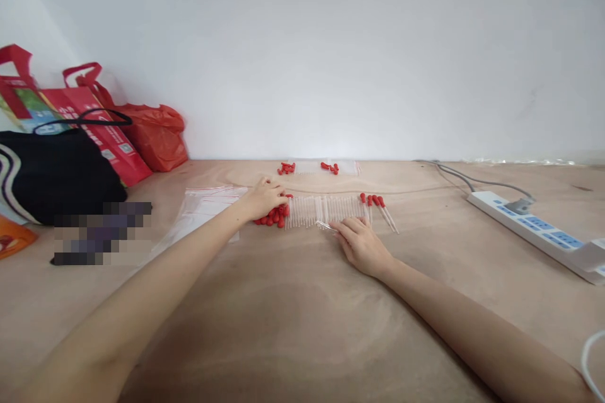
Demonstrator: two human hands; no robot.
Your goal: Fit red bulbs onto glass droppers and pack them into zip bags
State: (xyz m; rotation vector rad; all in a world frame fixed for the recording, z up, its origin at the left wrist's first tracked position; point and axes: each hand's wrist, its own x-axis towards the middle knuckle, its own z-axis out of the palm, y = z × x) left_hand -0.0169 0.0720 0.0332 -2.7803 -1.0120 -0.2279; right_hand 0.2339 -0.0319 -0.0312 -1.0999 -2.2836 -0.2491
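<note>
Over a pile of red rubber bulbs (275, 218) is my left hand (267, 197), its fingers bent down at the pile; whether it grips a bulb is hidden. My right hand (360, 242) pinches a clear glass tube (324, 225), which points to the left. Just beyond that hand, a row of clear glass tubes (307, 211) lies side by side on the wooden table (283, 302). At the row's right end are several tubes fitted with red bulbs (381, 201), two of them slanting outward.
Near the wall lie clear bags (307, 167) with small red bulbs. Plastic bags (203, 208) spread left of the pile. Red bags (154, 132) and a black bag (61, 170) stand at left. A white power strip (534, 230) with grey cables is at right.
</note>
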